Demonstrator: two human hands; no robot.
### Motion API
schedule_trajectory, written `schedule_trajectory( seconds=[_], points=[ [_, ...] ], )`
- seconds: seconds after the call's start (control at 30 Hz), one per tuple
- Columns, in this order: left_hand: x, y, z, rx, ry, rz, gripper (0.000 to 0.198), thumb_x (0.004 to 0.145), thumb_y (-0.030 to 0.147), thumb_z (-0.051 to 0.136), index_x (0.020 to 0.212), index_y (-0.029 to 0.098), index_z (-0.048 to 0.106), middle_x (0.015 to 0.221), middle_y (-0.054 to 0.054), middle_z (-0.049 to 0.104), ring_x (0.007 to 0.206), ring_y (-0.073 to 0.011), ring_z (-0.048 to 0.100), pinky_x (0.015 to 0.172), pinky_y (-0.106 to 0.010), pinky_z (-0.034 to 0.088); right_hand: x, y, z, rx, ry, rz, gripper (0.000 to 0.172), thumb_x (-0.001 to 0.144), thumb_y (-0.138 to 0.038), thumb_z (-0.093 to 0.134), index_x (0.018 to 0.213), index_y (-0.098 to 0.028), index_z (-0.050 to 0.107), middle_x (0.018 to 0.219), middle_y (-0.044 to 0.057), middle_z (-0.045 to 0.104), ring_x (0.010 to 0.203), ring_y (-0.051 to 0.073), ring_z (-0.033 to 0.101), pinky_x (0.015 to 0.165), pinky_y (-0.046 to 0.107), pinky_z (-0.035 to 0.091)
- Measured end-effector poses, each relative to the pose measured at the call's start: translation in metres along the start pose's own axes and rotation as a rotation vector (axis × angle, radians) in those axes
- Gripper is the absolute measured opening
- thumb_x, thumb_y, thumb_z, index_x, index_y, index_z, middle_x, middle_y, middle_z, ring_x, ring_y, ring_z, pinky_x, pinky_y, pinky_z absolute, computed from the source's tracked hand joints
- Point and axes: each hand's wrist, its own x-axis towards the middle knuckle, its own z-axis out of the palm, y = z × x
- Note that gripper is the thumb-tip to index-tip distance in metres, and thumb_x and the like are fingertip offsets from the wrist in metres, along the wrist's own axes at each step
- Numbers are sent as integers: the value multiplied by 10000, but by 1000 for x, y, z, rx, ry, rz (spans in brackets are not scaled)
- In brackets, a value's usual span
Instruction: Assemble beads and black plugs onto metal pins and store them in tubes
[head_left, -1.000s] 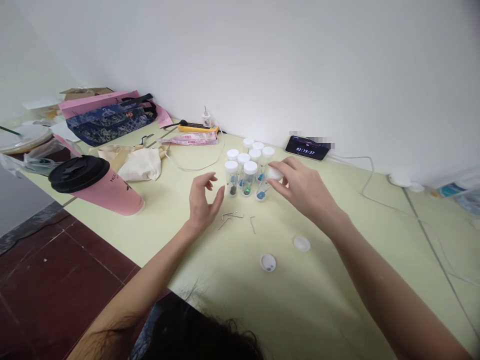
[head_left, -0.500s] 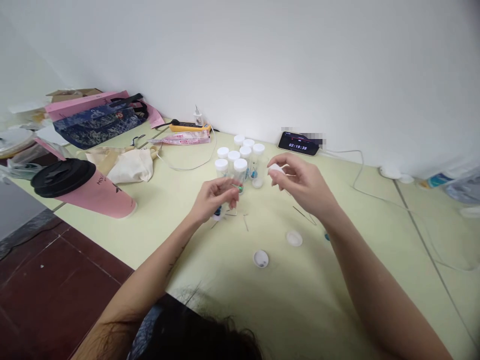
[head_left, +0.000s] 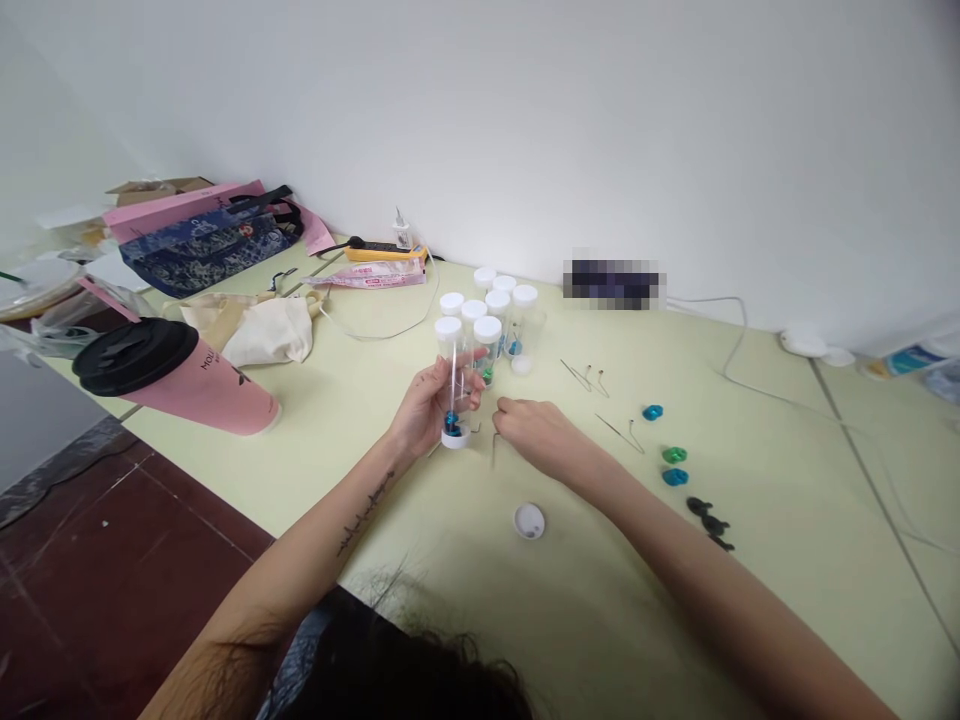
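Note:
A clear plastic tube with a white lid and white base stands upright, small blue parts at its bottom. My left hand is wrapped round this tube, and some fingers show through its wall. Just right of it, my right hand has its fingers pressed together low over the table. What they hold, if anything, is hidden. A thin bent metal piece lies below the right fingertips. Several more white-capped tubes stand close behind, one with a green part inside. Nearer me lies a loose white cap.
Thin metal wires, blue pieces, a green piece and black pieces lie to the right. A pink cup, cloth pouch and yellow power strip are on the left; a white cable runs right.
My right hand has come left and down from the upper right; the white cap in its fingers no longer shows. My left hand now closes round the tube, which shows in front of its fingers.

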Motion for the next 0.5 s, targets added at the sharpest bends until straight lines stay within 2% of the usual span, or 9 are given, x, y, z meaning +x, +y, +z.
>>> schedule_trajectory(
  seconds=[0.13, 0.27, 0.37, 0.5],
  points=[
    [-1, -3, 1, 15, -18, -4, 506, 815, 508, 618, 1167, 145, 637, 844, -75, 675, 660, -131, 590, 638, -263, 482, -4, 2, -10, -31, 9, -31, 337, 882, -24, 430, 659, -191, 619, 716, 84, 629, 601, 198, 578, 503, 314, 348],
    [-2, -5, 1, 8, -52, -25, 479, 781, 441, 687, 1156, 145, 653, 838, -67, 665, 685, -136, 592, 659, -274, 485, -10, 15, -43, -14, 64, 5, 301, 921, -133, 452, 681, -176, 629, 719, 58, 635, 596, 169, 577, 531, 293, 379],
    [-3, -8, 1, 9, -80, -61, 499, 782, 448, 686, 1180, 150, 644, 845, -68, 657, 681, -141, 591, 655, -288, 488, -19, 24, -71, -4, 149, 76, 272, 942, -165, 429, 774, -163, 642, 832, 73, 655, 706, 187, 611, 605, 302, 422],
    [-5, -15, 4, 39, -119, -100, 492, 783, 452, 684, 1172, 151, 658, 814, -70, 649, 662, -142, 580, 644, -295, 482, -30, 24, -95, 57, 367, 168, 228, 934, -182, 456, 827, -176, 657, 891, 57, 663, 726, 182, 615, 653, 312, 445]
  ],
)
